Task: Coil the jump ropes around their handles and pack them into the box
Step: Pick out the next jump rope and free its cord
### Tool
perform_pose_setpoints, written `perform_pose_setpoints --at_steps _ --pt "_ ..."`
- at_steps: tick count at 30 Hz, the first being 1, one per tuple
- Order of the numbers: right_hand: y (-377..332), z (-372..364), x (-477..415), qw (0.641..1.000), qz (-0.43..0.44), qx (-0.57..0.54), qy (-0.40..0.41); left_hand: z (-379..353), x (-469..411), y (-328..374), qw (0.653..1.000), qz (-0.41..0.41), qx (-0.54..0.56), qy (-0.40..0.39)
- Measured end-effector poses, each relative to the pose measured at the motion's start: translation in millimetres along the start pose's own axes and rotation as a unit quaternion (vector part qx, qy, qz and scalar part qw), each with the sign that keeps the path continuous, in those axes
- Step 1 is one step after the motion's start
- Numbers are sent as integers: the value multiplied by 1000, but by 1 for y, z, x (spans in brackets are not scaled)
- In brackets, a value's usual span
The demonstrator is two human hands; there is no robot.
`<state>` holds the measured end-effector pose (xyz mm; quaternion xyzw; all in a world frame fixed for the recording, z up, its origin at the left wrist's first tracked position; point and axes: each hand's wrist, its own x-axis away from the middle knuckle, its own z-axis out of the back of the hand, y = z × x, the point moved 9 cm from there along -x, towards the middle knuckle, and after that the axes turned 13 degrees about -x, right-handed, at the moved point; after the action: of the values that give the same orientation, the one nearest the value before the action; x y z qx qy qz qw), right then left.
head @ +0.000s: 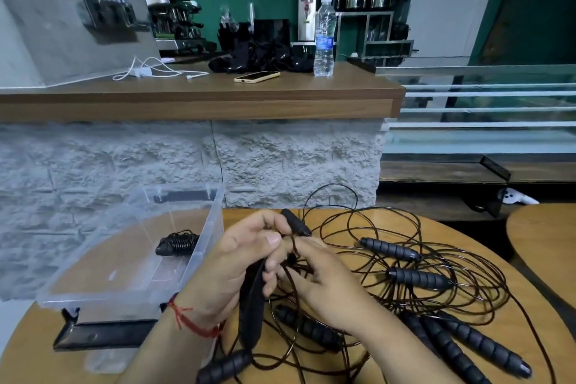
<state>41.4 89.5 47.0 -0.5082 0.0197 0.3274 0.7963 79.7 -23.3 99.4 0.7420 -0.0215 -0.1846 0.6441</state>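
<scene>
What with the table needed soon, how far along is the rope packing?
Done: one coiled rope lies in the clear box. In hand: the left hand grips handles while the right hand pinches their cord. Left: several loose handles and tangled cords on the table.

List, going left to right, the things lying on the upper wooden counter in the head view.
White charger with cable → phone → water bottle. The black fabric pile overlaps the phone's span, so it is left out.

round wooden table bears box, jump ropes.
</scene>
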Motion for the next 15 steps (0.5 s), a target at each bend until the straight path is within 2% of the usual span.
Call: perform_pose_setpoints --at_steps 2,5,8,11,13,15 --pt "18 9 -1 998 -52 -10 35 11 0 11 998 -32 21 45" --pt "43 28 6 991 -109 -57 62 40 4 24 983 -74 59 160" --pt "62 41 11 991 -122 15 52 67 13 28 963 -94 72 241" --pt "64 55 4 989 -129 38 66 79 20 32 955 -105 63 270" --pt "51 66 -3 988 -126 13 89 80 24 37 951 -101 -20 293" --pt "30 81 -12 983 -113 -48 137 77 28 46 923 -89 -212 307"
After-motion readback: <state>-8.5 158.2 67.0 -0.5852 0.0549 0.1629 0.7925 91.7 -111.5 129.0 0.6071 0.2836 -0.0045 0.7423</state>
